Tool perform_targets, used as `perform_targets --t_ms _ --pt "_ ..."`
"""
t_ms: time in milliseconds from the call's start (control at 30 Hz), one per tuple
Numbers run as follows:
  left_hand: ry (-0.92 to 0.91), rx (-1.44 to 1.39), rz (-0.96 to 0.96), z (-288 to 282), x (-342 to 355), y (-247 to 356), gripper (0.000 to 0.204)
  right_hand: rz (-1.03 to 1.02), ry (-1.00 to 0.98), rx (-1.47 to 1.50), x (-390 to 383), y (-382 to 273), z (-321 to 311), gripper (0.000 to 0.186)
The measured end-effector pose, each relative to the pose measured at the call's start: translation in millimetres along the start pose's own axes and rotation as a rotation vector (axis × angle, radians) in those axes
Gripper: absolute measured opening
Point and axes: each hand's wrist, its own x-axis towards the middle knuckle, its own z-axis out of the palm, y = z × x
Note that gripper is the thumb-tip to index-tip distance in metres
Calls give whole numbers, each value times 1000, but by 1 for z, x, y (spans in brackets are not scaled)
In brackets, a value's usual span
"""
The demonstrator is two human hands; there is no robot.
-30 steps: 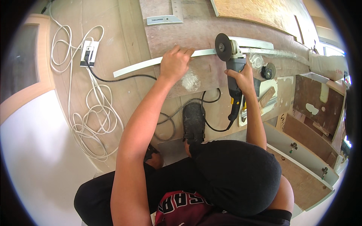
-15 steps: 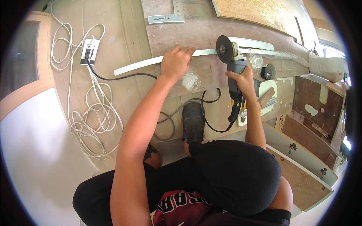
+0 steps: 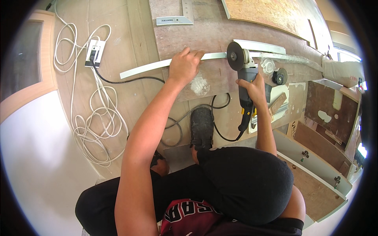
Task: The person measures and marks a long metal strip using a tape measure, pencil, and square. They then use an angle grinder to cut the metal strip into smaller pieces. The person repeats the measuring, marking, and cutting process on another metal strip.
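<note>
My left hand point(image 3: 185, 66) is closed around a long, narrow white strip point(image 3: 145, 68), which lies across the edge of a brown board. My right hand point(image 3: 255, 88) grips the body of an angle grinder point(image 3: 245, 94) from its right side. The grinder's dark cutting disc point(image 3: 235, 56) stands on edge at the strip, to the right of my left hand; whether disc and strip touch I cannot tell. From the grinder's rear end a black cord point(image 3: 224, 137) loops down past my foot.
The brown plywood board point(image 3: 177, 39) carries a try square point(image 3: 174, 20), a second white strip point(image 3: 260, 46), and a round black tape measure point(image 3: 280, 76). White extension cord point(image 3: 94, 147) lies tangled at left beside a power outlet box point(image 3: 94, 53). Open wooden drawers point(image 3: 315, 169) stand at right.
The grinder has shifted slightly down, its disc a little lower and its handle turned a bit. My left hand and the strip have barely moved.
</note>
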Motion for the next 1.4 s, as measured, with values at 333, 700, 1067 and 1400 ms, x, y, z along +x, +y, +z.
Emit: perform_targets --t_ms 333,700,1067,1400 --pt "22 -2 4 -1 -2 0 30 -77 2 48 13 -12 4 51" --pt "12 35 3 -2 -4 -3 32 -49 -16 15 15 -15 7 56" --pt "35 7 8 -3 -7 -4 26 -42 -36 32 0 -1 4 54" --pt "16 17 2 -3 -8 -6 28 -75 -1 12 2 -12 8 54"
